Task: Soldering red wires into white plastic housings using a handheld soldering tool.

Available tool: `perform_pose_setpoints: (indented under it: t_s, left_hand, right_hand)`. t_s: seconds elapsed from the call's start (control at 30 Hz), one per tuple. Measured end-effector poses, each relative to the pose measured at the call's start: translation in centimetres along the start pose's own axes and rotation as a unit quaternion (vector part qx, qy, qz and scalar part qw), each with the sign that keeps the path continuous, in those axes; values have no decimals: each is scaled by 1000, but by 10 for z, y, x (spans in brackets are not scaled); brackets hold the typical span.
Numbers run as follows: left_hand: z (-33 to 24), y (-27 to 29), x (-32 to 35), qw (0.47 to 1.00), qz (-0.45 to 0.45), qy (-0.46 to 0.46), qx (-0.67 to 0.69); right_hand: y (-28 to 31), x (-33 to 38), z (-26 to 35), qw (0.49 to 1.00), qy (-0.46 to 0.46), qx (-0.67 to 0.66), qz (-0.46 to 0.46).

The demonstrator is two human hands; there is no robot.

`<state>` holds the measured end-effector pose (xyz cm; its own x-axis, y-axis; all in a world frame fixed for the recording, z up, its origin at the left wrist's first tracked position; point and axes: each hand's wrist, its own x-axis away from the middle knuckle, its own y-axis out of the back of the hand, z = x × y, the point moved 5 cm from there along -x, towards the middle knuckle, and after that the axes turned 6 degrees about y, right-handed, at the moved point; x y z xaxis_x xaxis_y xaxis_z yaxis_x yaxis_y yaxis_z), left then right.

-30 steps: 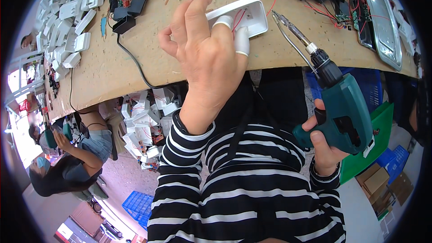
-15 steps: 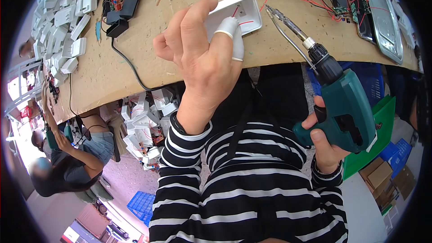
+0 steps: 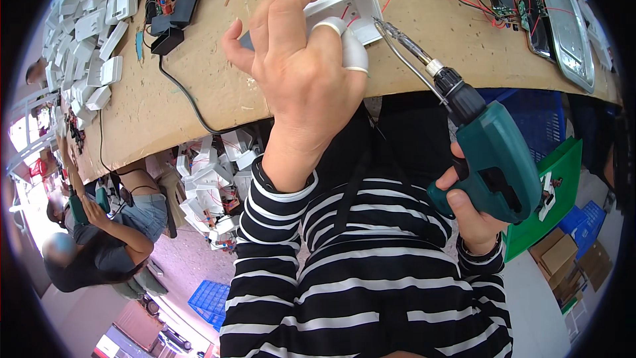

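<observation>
My left hand [image 3: 305,69], with white finger cots on thumb and index finger, is closed at the near side of an open white plastic case [image 3: 363,1] on the table. The thumb and index finger grip it around the near wall; their tips are partly hidden. Thin red wires [image 3: 345,11] show inside the case, close to those fingers. My right hand [image 3: 474,215] wraps around the handle of a green soldering gun [image 3: 500,159]. Its metal tip [image 3: 377,21] and thin curved feed tube [image 3: 411,59] point at the case's right wall.
White plastic cases [image 3: 93,23] are heaped at the far left. Black boxes with circuit boards [image 3: 175,10] and a black cable [image 3: 179,83] lie nearby. More wired cases [image 3: 212,182] sit below the table edge. A person [image 3: 112,238] works at left. A green tray [image 3: 553,192] stands at right.
The soldering gun has moved left, bringing its tip to the case's right wall. My left thumb and index finger have bent more and shifted slightly.
</observation>
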<state>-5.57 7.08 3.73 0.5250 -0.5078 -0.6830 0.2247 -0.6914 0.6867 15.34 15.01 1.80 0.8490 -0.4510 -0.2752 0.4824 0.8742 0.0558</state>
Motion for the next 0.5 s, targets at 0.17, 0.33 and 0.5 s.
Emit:
perform_pose_setpoints:
  t_s: [0.17, 0.33, 0.5]
  left_hand:
    - [2, -4, -1, 1000, 5, 17, 7]
    - [3, -7, -3, 999, 50, 20, -3]
    - [1, -7, -8, 998, 64, 23, -4]
  right_hand:
    - [-1, -4, -1, 999, 4, 22, 36]
    - [-3, -6, -2, 999, -15, 24, 44]
    - [-5, -7, -4, 998, -33, 15, 44]
